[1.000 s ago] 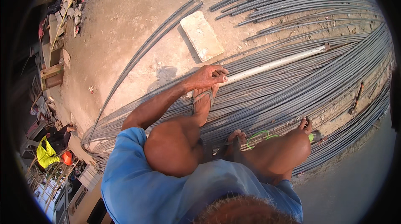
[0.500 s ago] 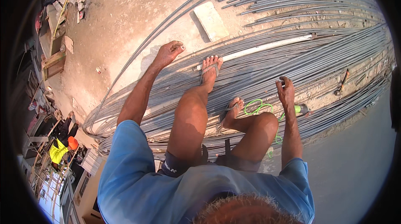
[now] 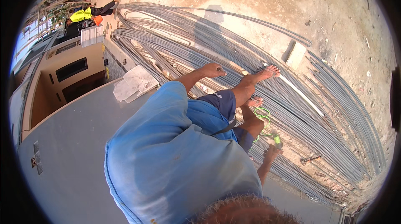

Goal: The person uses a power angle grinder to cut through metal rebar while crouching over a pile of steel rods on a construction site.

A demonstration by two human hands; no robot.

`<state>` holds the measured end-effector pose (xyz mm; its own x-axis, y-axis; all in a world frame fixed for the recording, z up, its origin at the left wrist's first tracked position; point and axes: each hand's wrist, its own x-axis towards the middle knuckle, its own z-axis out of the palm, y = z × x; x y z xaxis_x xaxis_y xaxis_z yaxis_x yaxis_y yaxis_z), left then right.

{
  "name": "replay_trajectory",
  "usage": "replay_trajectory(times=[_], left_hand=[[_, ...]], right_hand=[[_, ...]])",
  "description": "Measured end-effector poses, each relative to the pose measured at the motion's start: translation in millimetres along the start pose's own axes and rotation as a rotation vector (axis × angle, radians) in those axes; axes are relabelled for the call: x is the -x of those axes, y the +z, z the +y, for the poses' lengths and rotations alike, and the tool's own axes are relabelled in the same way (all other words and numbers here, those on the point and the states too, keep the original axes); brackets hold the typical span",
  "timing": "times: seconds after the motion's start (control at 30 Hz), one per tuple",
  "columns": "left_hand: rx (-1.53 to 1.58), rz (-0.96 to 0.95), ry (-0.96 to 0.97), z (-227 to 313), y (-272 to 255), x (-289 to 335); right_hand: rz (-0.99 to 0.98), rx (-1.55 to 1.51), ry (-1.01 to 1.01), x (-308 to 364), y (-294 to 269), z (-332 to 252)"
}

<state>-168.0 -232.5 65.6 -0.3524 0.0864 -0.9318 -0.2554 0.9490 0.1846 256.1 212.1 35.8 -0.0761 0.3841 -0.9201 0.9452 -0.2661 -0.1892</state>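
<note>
Seated on the pile of long steel rods point(image 3: 292, 111), the person rests the left hand point(image 3: 214, 70) open and flat on the rods, seemingly for support, while the right hand point(image 3: 272, 151), also unclenched, lies on them beside the green cord point(image 3: 263, 117) near the feet.

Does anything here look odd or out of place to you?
A few things. The person sits with bare feet on a pile of long steel bars. One thin bar arcs loose across the sandy ground, apart from the bundle, and a green cord lies tangled on the bars.
</note>
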Motion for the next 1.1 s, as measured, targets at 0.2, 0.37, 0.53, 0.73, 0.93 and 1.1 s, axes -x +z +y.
replay_trajectory(times=[0.2, 0.37, 0.53, 0.73, 0.93, 1.1], left_hand=[[0.175, 0.153, 0.109, 28.1, -24.3, 44.3], [0.187, 0.240, 0.182, 48.4, -82.2, 43.3], [0.265, 0.236, 0.266, 74.7, -120.1, 34.9], [0.217, 0.124, 0.203, 71.7, -112.6, 26.1], [0.053, 0.038, 0.351, 144.7, -133.5, 20.4], [-0.019, 0.024, 0.498, 232.3, -122.4, 30.1]], right_hand=[[0.020, 0.045, -0.130, 43.9, -19.2, -77.6], [0.041, 0.012, -0.139, 63.5, -30.9, -146.2], [0.122, -0.139, -0.275, 80.2, -49.1, -181.4], [0.288, -0.223, -0.323, 119.9, -42.5, -166.0], [0.320, -0.420, -0.122, 159.7, 16.1, -49.0], [0.389, -0.540, 0.036, 188.3, 67.8, 41.1]])
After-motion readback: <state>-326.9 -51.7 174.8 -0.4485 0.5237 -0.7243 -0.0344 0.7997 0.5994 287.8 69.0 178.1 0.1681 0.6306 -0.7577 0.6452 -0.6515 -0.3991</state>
